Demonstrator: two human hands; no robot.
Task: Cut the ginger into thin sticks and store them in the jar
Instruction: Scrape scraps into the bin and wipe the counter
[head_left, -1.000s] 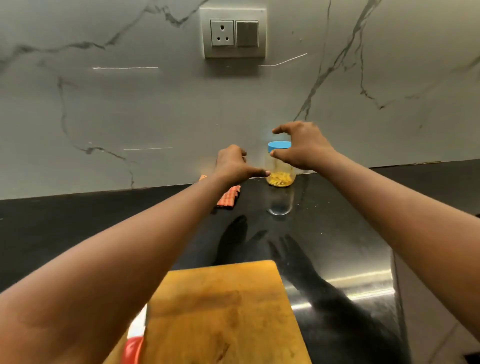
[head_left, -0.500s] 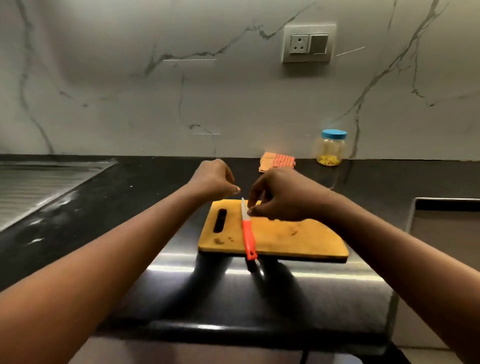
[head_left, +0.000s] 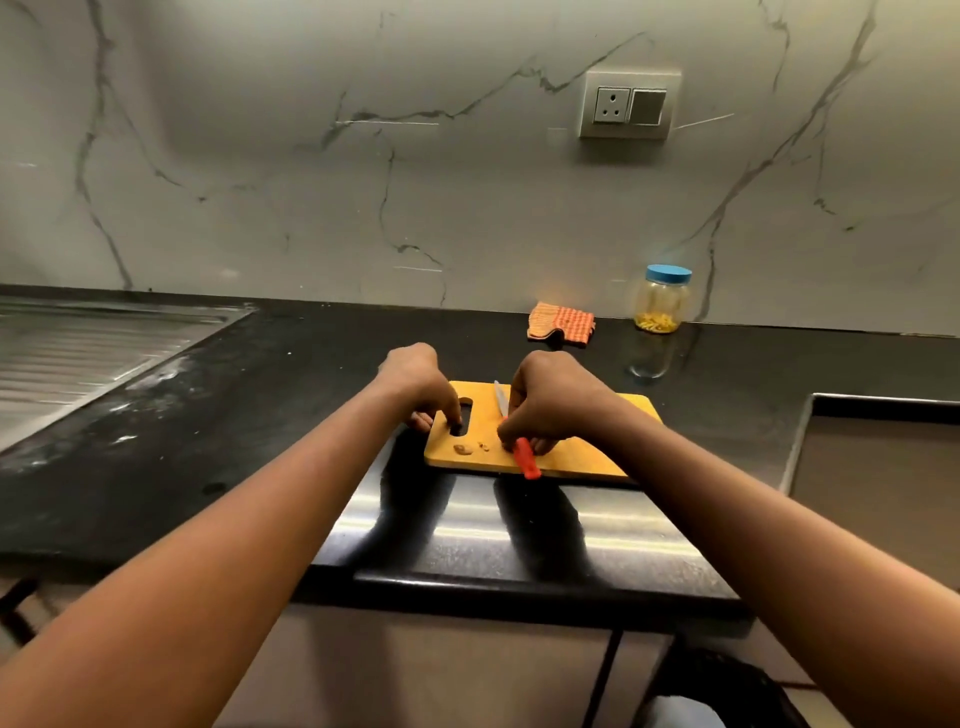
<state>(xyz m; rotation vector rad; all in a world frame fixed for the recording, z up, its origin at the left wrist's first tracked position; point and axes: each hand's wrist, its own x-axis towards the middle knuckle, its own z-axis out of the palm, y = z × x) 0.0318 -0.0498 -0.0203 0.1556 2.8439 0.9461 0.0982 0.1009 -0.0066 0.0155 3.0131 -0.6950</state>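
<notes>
Both hands are down on the cutting board (head_left: 483, 421), which lies flat near the front edge of the black counter (head_left: 260, 415). The left hand (head_left: 415, 384) grips the board's 9 o'clock end, one fingertip dipping into the handle slot and the other fingers curled under the edge. The right hand (head_left: 550, 400) is curled over the knife (head_left: 525, 457), its fingers pinching just where the red handle meets the blade. The handle pokes out toward 6 o'clock past the board's front edge, and the blade tip shows toward 12 behind the knuckles.

A few pale ginger scraps (head_left: 462, 449) sit on the board's near left corner, between the slot and the knife handle.

Now the jar (head_left: 662, 306): it's up at 1 o'clock from the board, well apart from both hands, standing upright at the back of the counter against the marble wall (head_left: 467, 208). Its blue lid (head_left: 668, 273) is on, and a shallow layer of yellow ginger sticks (head_left: 657, 323) covers the bottom; the rest of the clear body holds nothing.

At 12 o'clock lies an orange checked cloth (head_left: 561, 322), just left of the jar. A steel draining board (head_left: 78, 353) sits out at 10 o'clock, a steel-rimmed recess (head_left: 883, 452) at 3, and a socket plate (head_left: 628, 104) hangs high on the wall.
</notes>
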